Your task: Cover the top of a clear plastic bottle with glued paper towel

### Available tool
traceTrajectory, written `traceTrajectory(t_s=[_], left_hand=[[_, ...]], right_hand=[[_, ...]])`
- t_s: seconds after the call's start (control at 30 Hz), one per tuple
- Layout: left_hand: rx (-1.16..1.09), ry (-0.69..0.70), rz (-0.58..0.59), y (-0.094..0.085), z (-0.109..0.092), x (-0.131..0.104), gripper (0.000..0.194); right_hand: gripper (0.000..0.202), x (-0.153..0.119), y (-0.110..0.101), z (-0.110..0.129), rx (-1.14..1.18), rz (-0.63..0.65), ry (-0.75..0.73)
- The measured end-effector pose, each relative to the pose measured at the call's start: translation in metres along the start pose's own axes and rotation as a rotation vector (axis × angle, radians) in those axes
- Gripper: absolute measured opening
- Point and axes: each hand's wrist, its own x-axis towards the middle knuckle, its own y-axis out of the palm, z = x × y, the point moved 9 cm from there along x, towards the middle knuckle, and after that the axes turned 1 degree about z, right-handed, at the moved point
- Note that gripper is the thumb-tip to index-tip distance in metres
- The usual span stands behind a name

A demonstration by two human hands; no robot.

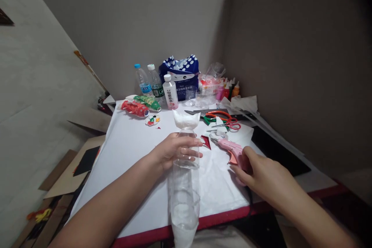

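Observation:
My left hand (177, 150) is wrapped round a clear plastic bottle (185, 190), which lies toward me with its lower end past the table's front edge. A white, tail-like piece (186, 119) sits at the bottle's far end. To the right, my right hand (255, 168) has its fingers on the handle of a pink glue gun (232, 149), whose nozzle points away to the left. Between the two lies a small dark red piece (206, 142). How firmly the right fingers wrap the handle is partly hidden.
Scissors with red handles (234, 124) and other cutting tools lie beyond the glue gun. Red and green fish-shaped crafts (135, 108) rest at the back left. Behind stand a white-capped drink bottle (170, 92), a blue tissue pack (181, 77) and paint bottles (236, 90). A black sheet (276, 153) lies right.

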Motion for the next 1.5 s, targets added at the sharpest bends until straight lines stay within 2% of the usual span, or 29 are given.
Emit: traceTrajectory(t_s=[0.1, 0.17, 0.23, 0.33, 0.43, 0.5, 0.57, 0.63, 0.77, 0.83, 0.93, 1.0, 1.07, 1.5], left_hand=[[0.01, 0.012, -0.017, -0.001, -0.004, -0.002, 0.04], [0.004, 0.023, -0.033, -0.003, -0.006, -0.004, 0.04], [-0.005, 0.029, -0.043, -0.004, -0.007, -0.005, 0.043], [-0.01, 0.035, -0.05, -0.006, -0.005, -0.003, 0.045], [-0.001, 0.024, -0.035, -0.004, -0.001, 0.0, 0.045], [0.013, 0.024, -0.031, -0.004, 0.0, 0.001, 0.043], [0.025, 0.032, -0.031, -0.003, 0.0, 0.001, 0.042], [0.027, 0.025, -0.024, -0.002, 0.001, 0.001, 0.042], [0.045, 0.01, -0.04, 0.0, 0.002, 0.0, 0.046], [0.069, 0.036, -0.055, -0.001, 0.0, 0.001, 0.048], [0.127, 0.066, -0.049, 0.0, -0.003, 0.001, 0.042], [0.181, 0.077, -0.042, 0.002, -0.005, 0.0, 0.039], [0.214, 0.088, -0.035, 0.004, -0.008, -0.002, 0.041], [0.296, 0.119, -0.065, 0.008, -0.012, -0.006, 0.034]], right_hand=[[0.016, 0.003, -0.002, -0.016, 0.029, 0.015, 0.032], [0.019, 0.002, -0.001, -0.027, 0.175, 0.022, 0.052], [0.027, -0.001, 0.002, -0.037, 0.502, 0.003, 0.095], [0.048, -0.009, 0.011, -0.046, 1.146, -0.053, 0.193], [0.063, -0.015, 0.03, -0.032, 1.58, 0.074, 0.291], [0.053, -0.016, 0.038, -0.014, 1.71, 0.209, 0.297], [0.038, -0.014, 0.038, 0.001, 1.761, 0.277, 0.256], [0.037, -0.01, 0.031, 0.006, 1.741, 0.222, 0.217], [0.034, -0.006, -0.009, 0.003, 1.431, -0.149, 0.065], [0.026, -0.01, -0.036, 0.014, 1.192, -0.305, -0.115], [0.014, -0.021, -0.069, 0.047, 0.875, -0.442, -0.424], [0.022, -0.028, -0.081, 0.066, 0.736, -0.493, -0.566], [0.029, -0.03, -0.089, 0.077, 0.66, -0.533, -0.632], [0.035, -0.028, -0.093, 0.085, 0.503, -0.55, -0.653]])
